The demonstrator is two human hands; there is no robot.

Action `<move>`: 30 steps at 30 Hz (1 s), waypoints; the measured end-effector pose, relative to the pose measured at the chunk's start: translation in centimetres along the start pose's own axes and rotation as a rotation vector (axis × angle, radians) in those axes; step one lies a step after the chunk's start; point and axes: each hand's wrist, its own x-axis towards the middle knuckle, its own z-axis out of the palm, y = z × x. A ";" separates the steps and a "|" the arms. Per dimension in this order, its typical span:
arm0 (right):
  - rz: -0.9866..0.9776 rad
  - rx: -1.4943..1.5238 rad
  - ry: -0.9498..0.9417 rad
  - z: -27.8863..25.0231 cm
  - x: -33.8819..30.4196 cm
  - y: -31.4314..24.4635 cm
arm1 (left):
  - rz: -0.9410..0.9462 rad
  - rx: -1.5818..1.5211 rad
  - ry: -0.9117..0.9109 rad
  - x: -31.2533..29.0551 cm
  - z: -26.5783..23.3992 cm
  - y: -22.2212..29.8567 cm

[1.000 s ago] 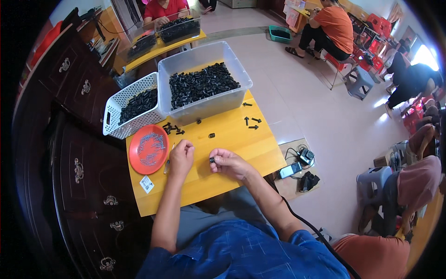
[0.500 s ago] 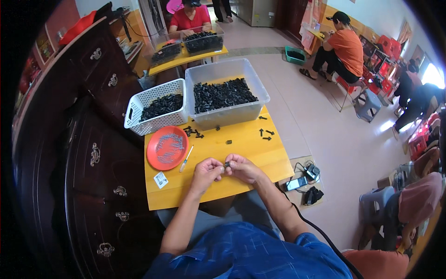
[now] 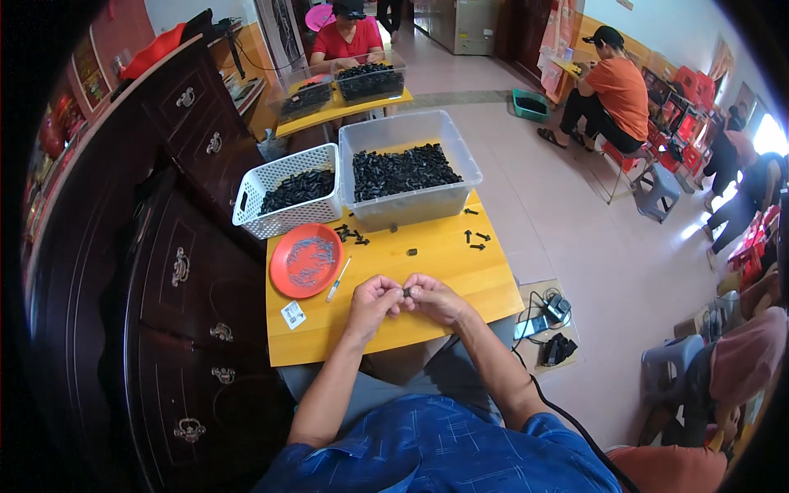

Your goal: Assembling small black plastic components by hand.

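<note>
Over the yellow table (image 3: 386,337), my left hand (image 3: 375,304) and my right hand (image 3: 436,300) meet with fingertips pinched around a small black part (image 3: 406,292). Its exact kind cannot be made out between the fingers. A red plate (image 3: 279,279) with many thin silvery pins lies left of my hands. Beside it rests a slim white pen-like tool (image 3: 339,279). Ahead of my hands sits a small dark piece (image 3: 412,252). Loose black T-shaped pieces lie in a group (image 3: 353,236) by the plate and in another (image 3: 477,240) at the right.
A white perforated basket (image 3: 288,222) and a clear plastic bin (image 3: 411,210), both holding black parts, stand at the table's far side. A white label (image 3: 292,315) lies near the left edge. A dark cabinet (image 3: 205,287) flanks the left; several people work around the room.
My hands stay together at the black part, with the fingers drawn slightly closer around it. The whole view has shifted a little, moving the scene slightly rightward.
</note>
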 end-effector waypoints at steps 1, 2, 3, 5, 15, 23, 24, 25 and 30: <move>-0.003 0.003 0.001 0.1 0.0 0.0 | -0.002 0.003 -0.002 0.0 0.0 0.0; -0.002 0.002 0.012 0.2 -0.1 0.0 | 0.000 0.017 -0.002 0.0 -0.1 0.0; -0.002 0.000 0.022 0.2 -0.1 0.0 | 0.004 0.032 -0.002 0.1 -0.1 -0.1; -0.010 -0.017 0.028 -0.2 -0.1 0.2 | 0.019 0.043 -0.001 0.0 -0.1 -0.3; -0.082 -0.098 0.087 -0.3 0.2 1.2 | 0.183 0.291 0.078 0.1 -0.2 -1.6; -0.123 -0.214 0.112 0.2 0.0 1.3 | 0.082 0.244 0.000 0.3 -1.1 -0.9; -0.109 -0.241 0.119 0.3 0.0 1.2 | -0.021 0.079 -0.061 0.4 -1.5 -1.0; -0.107 -0.243 0.114 0.3 0.0 1.0 | -0.017 0.079 -0.057 0.5 -1.6 -1.2; -0.086 -0.181 0.120 0.2 -0.1 0.7 | -0.035 0.048 -0.096 0.5 -1.3 -0.7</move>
